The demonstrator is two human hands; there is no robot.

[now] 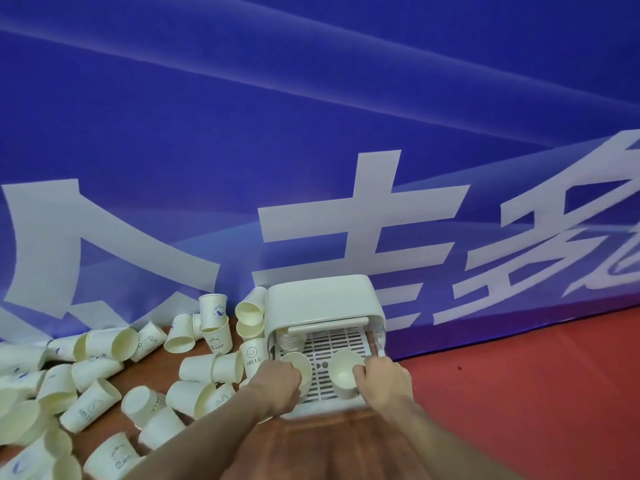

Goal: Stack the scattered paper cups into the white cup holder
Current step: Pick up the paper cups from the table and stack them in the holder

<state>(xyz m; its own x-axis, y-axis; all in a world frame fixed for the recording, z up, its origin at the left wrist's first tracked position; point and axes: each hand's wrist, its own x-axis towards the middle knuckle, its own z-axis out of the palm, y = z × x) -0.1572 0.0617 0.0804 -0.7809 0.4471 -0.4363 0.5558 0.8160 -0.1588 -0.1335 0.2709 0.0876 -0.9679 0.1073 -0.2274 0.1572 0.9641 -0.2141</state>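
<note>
Head view — left hand (pixel 277 382) holds cup (pixel 298 366), right hand (pixel 381 379) holds second cup (pixel 344 374) over white holder (pixel 322 299).

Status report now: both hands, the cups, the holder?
Left hand grips paper cup; right hand grips another. Both over white plastic cup holder's slotted tray. Nothing blocking.

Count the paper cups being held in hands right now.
2. One cream paper cup is gripped by the left hand, another cream paper cup by the right hand, both over the white plastic cup holder's slotted tray. None appear hidden.
</note>
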